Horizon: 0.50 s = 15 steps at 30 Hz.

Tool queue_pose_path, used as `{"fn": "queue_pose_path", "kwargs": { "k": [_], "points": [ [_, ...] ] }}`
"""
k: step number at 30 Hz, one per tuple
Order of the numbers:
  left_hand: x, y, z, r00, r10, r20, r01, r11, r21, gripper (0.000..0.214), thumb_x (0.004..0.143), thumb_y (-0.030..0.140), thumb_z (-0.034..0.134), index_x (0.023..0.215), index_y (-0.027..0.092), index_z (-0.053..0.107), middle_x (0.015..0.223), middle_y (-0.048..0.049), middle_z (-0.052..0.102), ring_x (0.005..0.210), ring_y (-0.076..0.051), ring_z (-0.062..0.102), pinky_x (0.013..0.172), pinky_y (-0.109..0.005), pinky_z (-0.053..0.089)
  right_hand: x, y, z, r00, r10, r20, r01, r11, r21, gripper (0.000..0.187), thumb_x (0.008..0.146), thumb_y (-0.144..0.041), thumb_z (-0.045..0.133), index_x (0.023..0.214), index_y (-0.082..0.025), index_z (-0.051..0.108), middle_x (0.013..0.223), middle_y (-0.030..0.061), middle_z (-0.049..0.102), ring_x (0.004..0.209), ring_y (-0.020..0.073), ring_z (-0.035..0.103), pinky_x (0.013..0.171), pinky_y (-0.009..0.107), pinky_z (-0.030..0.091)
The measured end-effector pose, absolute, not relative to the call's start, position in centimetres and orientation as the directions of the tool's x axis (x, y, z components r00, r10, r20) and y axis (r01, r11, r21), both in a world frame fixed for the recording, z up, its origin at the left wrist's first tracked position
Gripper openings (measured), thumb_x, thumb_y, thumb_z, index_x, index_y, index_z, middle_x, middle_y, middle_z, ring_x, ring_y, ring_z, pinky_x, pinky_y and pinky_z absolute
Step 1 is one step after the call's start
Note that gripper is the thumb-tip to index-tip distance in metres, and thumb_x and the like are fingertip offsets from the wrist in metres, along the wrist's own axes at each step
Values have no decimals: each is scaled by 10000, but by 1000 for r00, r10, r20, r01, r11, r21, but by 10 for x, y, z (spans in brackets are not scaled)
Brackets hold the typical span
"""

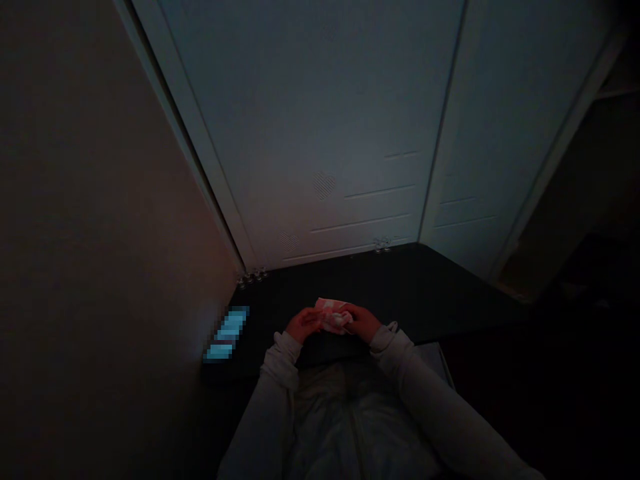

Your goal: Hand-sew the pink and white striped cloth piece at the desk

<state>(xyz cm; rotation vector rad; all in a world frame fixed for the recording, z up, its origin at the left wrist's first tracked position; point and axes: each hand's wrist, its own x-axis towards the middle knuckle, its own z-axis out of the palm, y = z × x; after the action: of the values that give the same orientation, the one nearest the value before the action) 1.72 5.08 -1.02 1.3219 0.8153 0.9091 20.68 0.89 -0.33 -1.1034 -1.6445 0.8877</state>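
Observation:
A small pink-and-white crumpled thing (336,316), soft like tissue or cloth, is held over the near part of a dark tabletop (380,283). At its left side, my left hand (304,325) is closed on the edge. My right hand (364,323) grips the opposite side, with the fingers curled over the top. Its exact kind is unclear in the dim light. Both hands look reddish, and light sleeves cover my wrists.
A glowing, pixelated screen (227,335) lies at the table's left end beside a wall (100,200). Small shiny objects (253,276) line the back edge, with another cluster (383,245) further right. Pale panels (320,120) with grooves stand behind the table.

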Motion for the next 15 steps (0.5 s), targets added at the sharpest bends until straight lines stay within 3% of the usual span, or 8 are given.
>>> {"fn": "queue_pose_path", "kwargs": {
  "k": [7,15],
  "points": [
    [19,47,-3,448,893,50,-118,4,993,386,415,218,732,733,143,527,902,-62,623,801,-175,569,686,-301,449,206,8,-2,-176,938,300,274,339,-900,206,622,-206,517,816,-151,561,775,14,556,696,135,493,631,251,388],
    [20,46,-3,393,919,32,-78,-1,997,371,493,315,687,795,130,574,846,-57,631,667,-137,571,611,-273,457,206,6,-1,-174,935,307,275,346,-897,221,632,-219,511,835,-158,576,766,13,566,723,145,497,653,261,385]
  ]
}}
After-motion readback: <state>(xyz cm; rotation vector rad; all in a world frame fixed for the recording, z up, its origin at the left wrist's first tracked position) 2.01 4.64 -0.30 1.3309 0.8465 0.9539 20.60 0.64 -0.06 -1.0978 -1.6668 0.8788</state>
